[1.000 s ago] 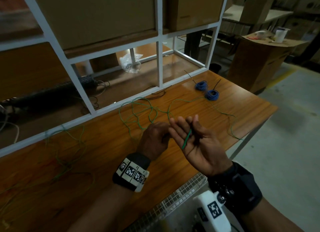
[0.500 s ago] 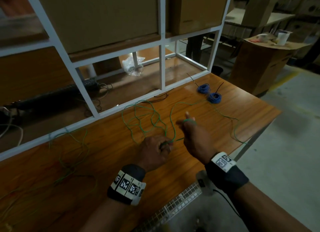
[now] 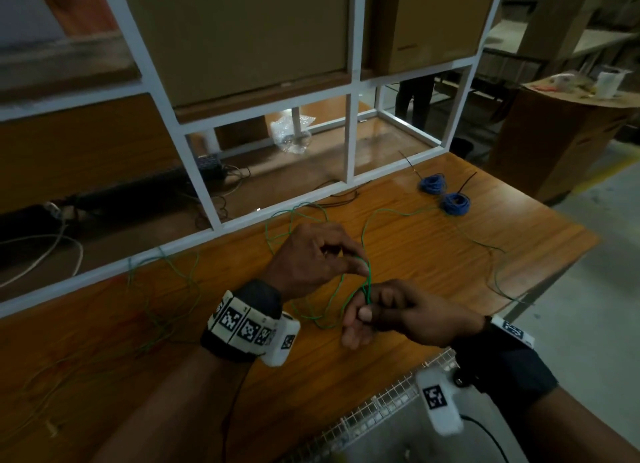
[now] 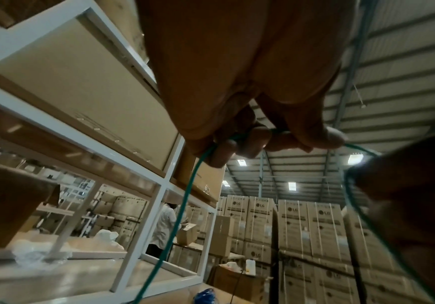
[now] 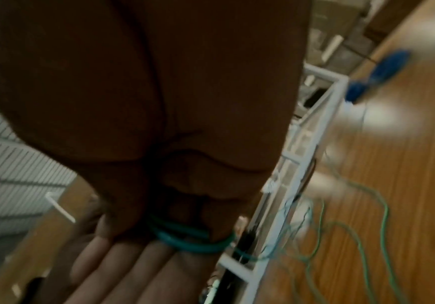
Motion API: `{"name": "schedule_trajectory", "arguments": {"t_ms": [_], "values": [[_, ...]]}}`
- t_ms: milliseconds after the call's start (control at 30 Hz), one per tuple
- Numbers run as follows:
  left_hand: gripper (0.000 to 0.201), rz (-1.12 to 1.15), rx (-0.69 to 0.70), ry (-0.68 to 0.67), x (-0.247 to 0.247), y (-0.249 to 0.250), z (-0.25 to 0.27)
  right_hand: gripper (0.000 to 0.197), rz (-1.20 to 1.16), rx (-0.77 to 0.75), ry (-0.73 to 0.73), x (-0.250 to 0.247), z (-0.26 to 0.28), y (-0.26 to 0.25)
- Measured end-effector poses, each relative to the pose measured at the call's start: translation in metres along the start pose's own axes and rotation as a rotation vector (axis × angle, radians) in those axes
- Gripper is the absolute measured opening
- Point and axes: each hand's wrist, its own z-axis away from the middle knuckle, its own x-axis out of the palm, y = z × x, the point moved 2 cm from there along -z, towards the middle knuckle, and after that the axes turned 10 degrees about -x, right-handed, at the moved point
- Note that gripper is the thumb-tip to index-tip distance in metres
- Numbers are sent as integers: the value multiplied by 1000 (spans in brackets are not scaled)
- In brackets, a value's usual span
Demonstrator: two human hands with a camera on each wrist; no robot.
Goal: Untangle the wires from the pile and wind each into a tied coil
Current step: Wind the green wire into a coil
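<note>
Plainly the thin green plastic-coated wire (image 3: 367, 282) is light and limp, with just enough springiness to hold loose curls; it runs from mid-frame in the head view up through tangled loops toward the white frame and off to the right edge of the table. It should slide easily through dry fingers, so I judge it best taken close to the forming coil, where a pinch controls the next turn, not far out along the slack. Two or three turns already lie round the fingers (image 5: 123, 265) of the right hand (image 3: 398, 315), which are held straight as a former; the thumb seems to pin the turns, though blur makes that uncertain. Just above, the left hand (image 3: 311, 258) pinches the same strand between thumb and fingertips (image 4: 250, 144), feeding it. Too hard a pull would likely tighten the tangle behind it.

Farther out, two small wound coils of blue wire (image 3: 445, 194) lie close together at upper right on the brown wooden table (image 3: 433, 265). More loose green wire (image 3: 166, 282) sprawls at left. Behind stands a white metal shelf frame (image 3: 352, 133) with cardboard boxes (image 3: 242, 30) and a crumpled clear plastic bag (image 3: 291, 133).
</note>
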Motion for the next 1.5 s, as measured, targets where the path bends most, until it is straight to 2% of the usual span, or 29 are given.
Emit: {"name": "schedule_trajectory", "arguments": {"t_ms": [100, 233, 333, 400, 433, 500, 533, 567, 633, 733, 800, 933, 1033, 1200, 1333, 1433, 1500], "values": [[18, 176, -36, -3, 1, 2, -8, 20, -319, -138, 19, 13, -8, -10], [18, 432, -141, 65, 13, -11, -5, 23, -575, -464, 351, 8, -24, -41], [9, 403, -221, 104, 30, -21, 6, 29, -641, -661, 623, -3, -28, -67], [14, 368, -254, 50, 40, -25, 14, 28, -464, -693, 740, -13, -28, -74], [15, 335, -266, 30, 43, -28, 18, 27, -267, -673, 804, -20, -28, -74], [15, 273, -285, 30, 41, -36, 26, 28, 353, -535, 932, -34, -26, -67], [14, 241, -300, 46, 36, -39, 29, 29, 660, -435, 946, -40, -25, -62], [13, 196, -319, 71, 30, -41, 32, 29, 879, -327, 905, -45, -25, -54], [19, 79, -337, 120, 15, -43, 36, 27, 1029, -108, 702, -50, -24, -40], [17, -86, -293, 188, -10, -35, 36, 28, 995, 128, 349, -48, -26, -23], [13, -125, -235, 205, -24, -25, 34, 24, 889, 169, 223, -44, -27, -20], [7, -146, -93, 166, -39, 0, 24, 28, 369, 153, 105, -33, -29, -17], [8, -143, -36, 133, -45, 10, 11, 33, 173, 87, -9, -23, -32, -12], [9, 0, -155, 46, -45, -1, -13, 36, -259, 14, -70, -10, -38, -3], [13, 164, -181, 60, -39, -15, -21, 32, -481, -59, -41, -6, -39, -9], [6, 250, -218, 94, -23, -24, -21, 31, -653, -207, 9, -9, -44, -15], [11, 393, -306, 96, -10, -32, -18, 34, -775, -328, 100, -16, -53, -21]]}}
